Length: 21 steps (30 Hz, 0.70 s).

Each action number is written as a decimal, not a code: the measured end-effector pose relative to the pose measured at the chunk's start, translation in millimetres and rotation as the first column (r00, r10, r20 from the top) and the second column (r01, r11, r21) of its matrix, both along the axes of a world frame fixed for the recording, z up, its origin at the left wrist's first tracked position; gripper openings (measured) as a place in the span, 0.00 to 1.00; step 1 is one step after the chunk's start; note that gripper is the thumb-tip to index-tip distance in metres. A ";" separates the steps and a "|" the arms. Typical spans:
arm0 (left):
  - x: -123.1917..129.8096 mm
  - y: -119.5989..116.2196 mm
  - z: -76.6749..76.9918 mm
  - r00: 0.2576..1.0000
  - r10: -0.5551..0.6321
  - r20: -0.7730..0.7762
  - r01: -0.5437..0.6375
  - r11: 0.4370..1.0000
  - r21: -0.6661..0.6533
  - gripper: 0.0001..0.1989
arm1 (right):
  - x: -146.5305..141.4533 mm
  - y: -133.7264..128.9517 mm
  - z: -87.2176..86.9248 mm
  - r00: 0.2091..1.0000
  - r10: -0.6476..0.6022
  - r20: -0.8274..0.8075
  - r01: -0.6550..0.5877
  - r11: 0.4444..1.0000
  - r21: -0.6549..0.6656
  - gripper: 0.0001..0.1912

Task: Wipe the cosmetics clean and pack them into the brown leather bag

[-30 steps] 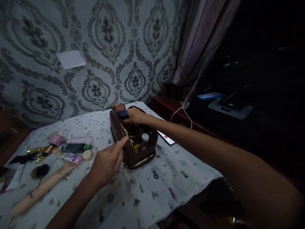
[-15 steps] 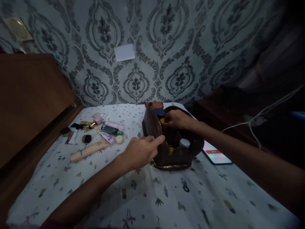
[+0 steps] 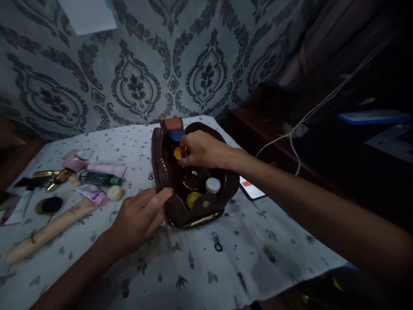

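A dark brown zippered bag [image 3: 158,159] stands unzipped on the patterned white cloth. My left hand [image 3: 138,215] grips the bag's near left edge, thumb on the rim. My right hand [image 3: 203,150] reaches inside, its fingers pinched on a small red-orange item [image 3: 183,151] beside a yellow round lid [image 3: 177,153]. Behind those fingers is a blue lid [image 3: 177,137]. Nearer in the bag lie a gold round item [image 3: 192,180], a white lid [image 3: 213,185] and another yellow lid [image 3: 193,200].
Left on the cloth [image 3: 180,258] lie a long beige tube [image 3: 53,228], a dark green bottle [image 3: 100,178], a pink tube [image 3: 108,168] and other cosmetics. A phone [image 3: 253,189] is right of the bag. White cables [image 3: 309,114] hang at the right.
The view has turned right and come closer, so everything sits further left. More of the bag's inside shows, and the red-orange item now shows at my right fingertips.
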<state>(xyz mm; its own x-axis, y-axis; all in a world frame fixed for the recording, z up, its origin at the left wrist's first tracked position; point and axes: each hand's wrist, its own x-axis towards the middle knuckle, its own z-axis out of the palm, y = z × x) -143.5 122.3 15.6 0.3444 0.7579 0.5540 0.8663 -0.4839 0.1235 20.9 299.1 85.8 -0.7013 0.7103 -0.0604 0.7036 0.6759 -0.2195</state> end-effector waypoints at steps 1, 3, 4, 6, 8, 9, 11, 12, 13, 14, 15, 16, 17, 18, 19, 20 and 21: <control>-0.2 0.1 -0.9 1.000 0.008 0.003 -0.008 1.000 -0.012 0.16 | 0.3 -1.0 0.0 0.999 0.028 -0.029 -0.029 0.999 -0.014 0.15; -1.5 -0.2 -2.4 1.000 0.001 0.005 -0.001 1.000 -0.025 0.16 | 0.8 -3.7 -0.7 0.987 0.122 -0.103 -0.128 0.990 -0.058 0.14; -2.3 -0.5 -3.0 1.000 -0.008 0.007 0.009 1.000 -0.026 0.16 | 1.1 -5.4 -1.5 0.973 0.179 -0.144 -0.193 0.977 -0.088 0.12; -4.2 -1.4 -4.0 1.000 -0.021 0.002 0.021 0.999 -0.032 0.17 | 2.3 -9.6 -3.3 0.931 0.281 -0.231 -0.321 0.934 -0.159 0.10; -5.7 -2.2 -4.6 1.000 -0.016 -0.011 0.016 0.999 -0.046 0.16 | 4.2 -14.3 -5.0 0.888 0.355 -0.293 -0.425 0.877 -0.225 0.07; -6.2 -2.3 -4.5 1.000 -0.012 -0.018 0.011 0.998 -0.057 0.16 | 5.3 -16.6 -5.7 0.869 0.398 -0.293 -0.471 0.845 -0.251 0.06; -6.2 -1.8 -3.4 0.999 -0.016 -0.027 0.014 0.998 -0.067 0.15 | 7.2 -20.7 -6.7 0.836 0.495 -0.236 -0.546 0.787 -0.286 0.04; -5.9 -1.3 -2.4 0.999 -0.022 -0.027 0.020 0.998 -0.067 0.15 | 7.8 -22.4 -7.2 0.821 0.540 -0.189 -0.571 0.764 -0.299 0.03; -5.4 -0.5 -1.1 0.999 -0.030 -0.028 0.028 0.997 -0.070 0.15 | 8.1 -23.9 -7.6 0.805 0.575 -0.143 -0.588 0.747 -0.310 0.02; -4.7 0.4 0.3 0.999 -0.036 -0.030 0.034 0.997 -0.068 0.14 | 8.2 -25.2 -8.0 0.795 0.597 -0.108 -0.596 0.737 -0.320 0.02; -3.9 1.3 1.6 0.999 -0.040 -0.036 0.038 0.997 -0.065 0.14 | 8.0 -26.3 -8.4 0.790 0.607 -0.086 -0.597 0.732 -0.328 0.03; -3.2 2.1 2.7 0.998 -0.043 -0.044 0.040 0.997 -0.062 0.14 | 7.6 -27.2 -8.6 0.788 0.611 -0.072 -0.596 0.730 -0.335 0.04; -2.7 2.9 3.4 0.998 -0.043 -0.051 0.040 0.997 -0.063 0.14 | 7.3 -27.8 -8.7 0.789 0.612 -0.061 -0.593 0.730 -0.341 0.05; -2.3 3.4 3.7 0.998 -0.044 -0.055 0.040 0.997 -0.062 0.14 | 7.0 -28.2 -8.6 0.789 0.611 -0.054 -0.589 0.730 -0.346 0.06; -2.1 3.8 3.7 0.998 -0.043 -0.054 0.040 0.997 -0.062 0.14 | 6.8 -28.4 -8.5 0.790 0.611 -0.048 -0.586 0.731 -0.350 0.06; -2.1 4.0 3.4 0.998 -0.042 -0.048 0.039 0.997 -0.064 0.14 | 6.7 -28.4 -8.3 0.789 0.612 -0.042 -0.585 0.730 -0.355 0.07; -2.3 4.0 2.9 0.998 -0.043 -0.038 0.041 0.997 -0.068 0.14 | 6.9 -28.3 -8.2 0.786 0.617 -0.041 -0.589 0.725 -0.358 0.08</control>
<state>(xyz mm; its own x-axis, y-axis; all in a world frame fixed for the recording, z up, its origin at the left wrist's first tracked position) -145.8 126.3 18.5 0.3972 0.7773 0.4879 0.8503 -0.5117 0.1231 27.8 270.8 77.6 -0.9575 0.0636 -0.2814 0.1967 0.8574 -0.4755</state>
